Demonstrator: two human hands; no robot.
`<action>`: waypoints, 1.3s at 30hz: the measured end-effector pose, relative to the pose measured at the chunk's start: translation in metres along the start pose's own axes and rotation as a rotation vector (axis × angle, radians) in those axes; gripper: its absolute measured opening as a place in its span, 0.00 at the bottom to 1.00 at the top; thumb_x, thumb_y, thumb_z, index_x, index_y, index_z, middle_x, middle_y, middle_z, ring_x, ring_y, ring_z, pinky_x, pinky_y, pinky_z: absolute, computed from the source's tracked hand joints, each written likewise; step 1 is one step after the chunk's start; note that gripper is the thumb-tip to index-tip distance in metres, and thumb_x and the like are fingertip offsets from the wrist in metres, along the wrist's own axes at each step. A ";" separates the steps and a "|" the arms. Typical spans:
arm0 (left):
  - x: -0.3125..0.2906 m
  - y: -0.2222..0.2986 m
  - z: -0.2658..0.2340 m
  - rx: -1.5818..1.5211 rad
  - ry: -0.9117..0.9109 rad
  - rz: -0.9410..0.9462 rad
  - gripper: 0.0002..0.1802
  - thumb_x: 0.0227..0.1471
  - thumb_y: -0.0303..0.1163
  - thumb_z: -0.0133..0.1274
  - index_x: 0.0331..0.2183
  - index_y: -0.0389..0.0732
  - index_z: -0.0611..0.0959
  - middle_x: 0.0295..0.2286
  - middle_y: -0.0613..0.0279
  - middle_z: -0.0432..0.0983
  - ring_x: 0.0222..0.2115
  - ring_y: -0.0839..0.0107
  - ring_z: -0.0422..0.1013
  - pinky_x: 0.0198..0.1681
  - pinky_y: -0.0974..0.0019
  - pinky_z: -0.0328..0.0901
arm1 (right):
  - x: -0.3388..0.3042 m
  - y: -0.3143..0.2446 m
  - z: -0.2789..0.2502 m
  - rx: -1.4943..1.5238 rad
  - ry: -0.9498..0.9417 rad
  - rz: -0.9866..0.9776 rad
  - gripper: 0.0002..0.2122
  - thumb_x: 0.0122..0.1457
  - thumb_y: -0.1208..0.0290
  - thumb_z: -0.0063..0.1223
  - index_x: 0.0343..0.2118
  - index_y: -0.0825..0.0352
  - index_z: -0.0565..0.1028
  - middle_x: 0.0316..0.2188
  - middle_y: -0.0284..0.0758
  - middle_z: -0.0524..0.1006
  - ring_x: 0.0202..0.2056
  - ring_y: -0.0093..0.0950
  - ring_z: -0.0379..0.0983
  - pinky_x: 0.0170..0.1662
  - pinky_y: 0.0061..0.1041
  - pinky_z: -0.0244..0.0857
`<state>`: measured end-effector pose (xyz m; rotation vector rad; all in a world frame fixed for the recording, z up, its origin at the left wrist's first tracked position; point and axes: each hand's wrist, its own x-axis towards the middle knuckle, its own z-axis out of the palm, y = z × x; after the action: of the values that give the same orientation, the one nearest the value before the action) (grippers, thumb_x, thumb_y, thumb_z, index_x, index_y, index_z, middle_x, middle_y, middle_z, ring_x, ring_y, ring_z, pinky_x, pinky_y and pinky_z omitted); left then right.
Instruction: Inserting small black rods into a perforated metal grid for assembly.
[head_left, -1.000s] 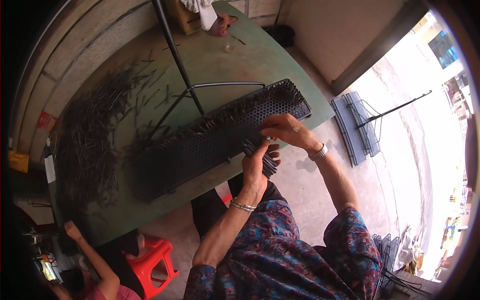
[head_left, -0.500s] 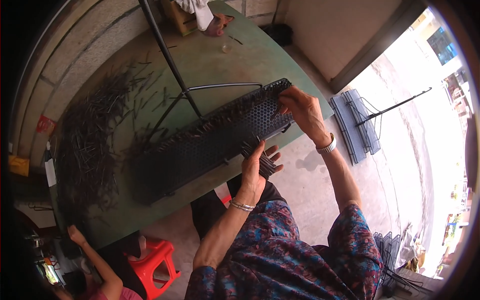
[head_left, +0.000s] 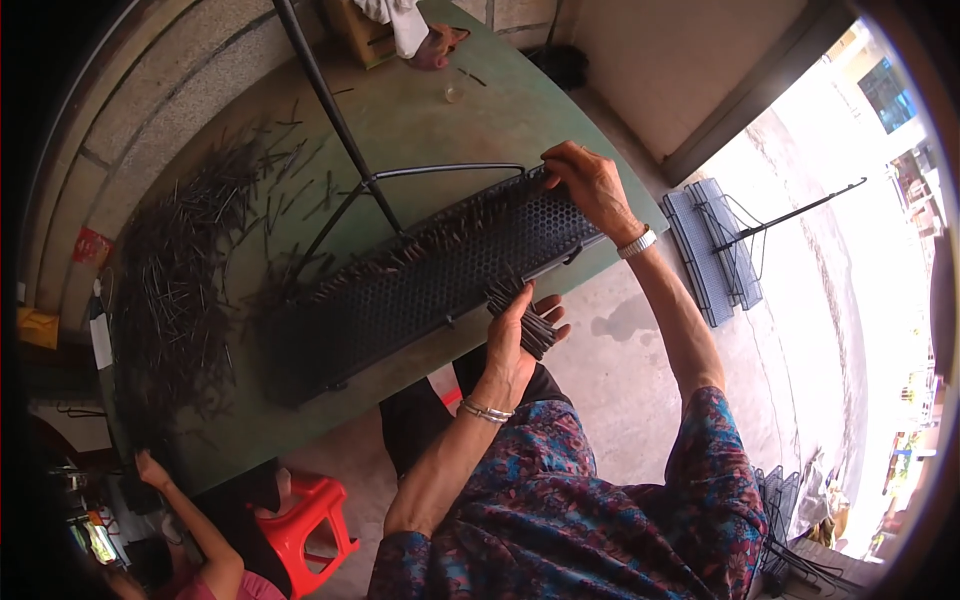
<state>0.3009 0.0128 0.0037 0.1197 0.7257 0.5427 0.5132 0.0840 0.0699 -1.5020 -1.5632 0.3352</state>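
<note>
A long dark panel [head_left: 450,270] with honeycomb-like holes lies slantwise on the green table. Short dark sticks [head_left: 430,240] stand in a row along its far side. My left hand [head_left: 515,335], just off the panel's near edge, holds a bundle of dark sticks [head_left: 537,332] under the thumb; some of its other fingers stick out. At the panel's far right corner, my right hand [head_left: 592,190] bends over the row with its fingertips pinched together. Whatever lies between those fingertips is hidden.
A big heap of dark sticks [head_left: 180,290] covers the left of the table [head_left: 400,120]. A metal rod [head_left: 335,115] with side braces rises by the panel. Another person's hand [head_left: 152,470] is at lower left, near a red stool [head_left: 310,530]. Similar panels [head_left: 705,250] stand right.
My right hand has shifted left and farther from me along the panel's end. My left hand stays almost in place with the bundle of sticks.
</note>
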 end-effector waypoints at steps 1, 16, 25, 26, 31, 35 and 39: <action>0.000 0.000 0.000 0.005 0.000 0.004 0.10 0.59 0.39 0.50 0.42 0.50 0.75 0.36 0.55 0.77 0.36 0.64 0.74 0.43 0.49 0.71 | 0.002 0.000 -0.001 0.001 0.000 0.000 0.06 0.60 0.75 0.49 0.37 0.69 0.75 0.25 0.36 0.78 0.30 0.24 0.78 0.36 0.22 0.68; -0.001 -0.001 0.004 -0.022 0.027 0.030 0.09 0.60 0.39 0.50 0.40 0.48 0.75 0.36 0.56 0.77 0.34 0.67 0.73 0.42 0.53 0.71 | 0.004 0.023 0.006 -0.268 -0.116 -0.361 0.07 0.56 0.71 0.56 0.37 0.64 0.79 0.30 0.34 0.76 0.33 0.29 0.76 0.38 0.28 0.69; -0.010 0.005 0.013 0.061 0.050 0.102 0.09 0.58 0.40 0.53 0.39 0.47 0.78 0.30 0.61 0.78 0.27 0.74 0.71 0.33 0.61 0.70 | -0.036 -0.009 0.010 -0.267 0.003 -0.100 0.10 0.57 0.67 0.57 0.40 0.63 0.80 0.30 0.35 0.76 0.31 0.33 0.73 0.35 0.29 0.67; -0.011 0.005 0.012 0.059 0.052 0.102 0.09 0.58 0.40 0.53 0.39 0.47 0.78 0.30 0.61 0.78 0.27 0.74 0.71 0.33 0.61 0.70 | -0.044 -0.019 0.012 -0.159 -0.217 -0.004 0.10 0.57 0.66 0.57 0.39 0.65 0.79 0.30 0.37 0.77 0.31 0.33 0.74 0.35 0.29 0.67; -0.013 0.004 0.014 0.123 0.028 0.178 0.14 0.55 0.38 0.57 0.41 0.42 0.78 0.30 0.57 0.79 0.24 0.73 0.73 0.26 0.68 0.70 | -0.065 -0.036 0.017 0.106 -0.538 0.156 0.11 0.57 0.66 0.57 0.36 0.70 0.78 0.28 0.40 0.79 0.31 0.30 0.76 0.34 0.29 0.68; -0.012 0.003 0.014 0.178 0.017 0.197 0.16 0.55 0.38 0.57 0.42 0.40 0.78 0.31 0.56 0.80 0.25 0.72 0.75 0.25 0.69 0.71 | -0.064 -0.040 0.010 0.190 -0.579 0.334 0.08 0.58 0.70 0.54 0.33 0.71 0.76 0.25 0.36 0.78 0.29 0.23 0.75 0.31 0.25 0.68; -0.010 0.003 0.013 0.104 0.009 0.175 0.16 0.55 0.38 0.57 0.42 0.39 0.78 0.34 0.56 0.80 0.31 0.69 0.76 0.31 0.64 0.72 | -0.064 -0.041 0.006 0.312 -0.586 0.385 0.06 0.59 0.73 0.52 0.32 0.72 0.75 0.24 0.33 0.77 0.27 0.21 0.76 0.31 0.20 0.70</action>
<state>0.3019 0.0112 0.0198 0.2798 0.7570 0.6727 0.4715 0.0199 0.0699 -1.5212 -1.5415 1.2745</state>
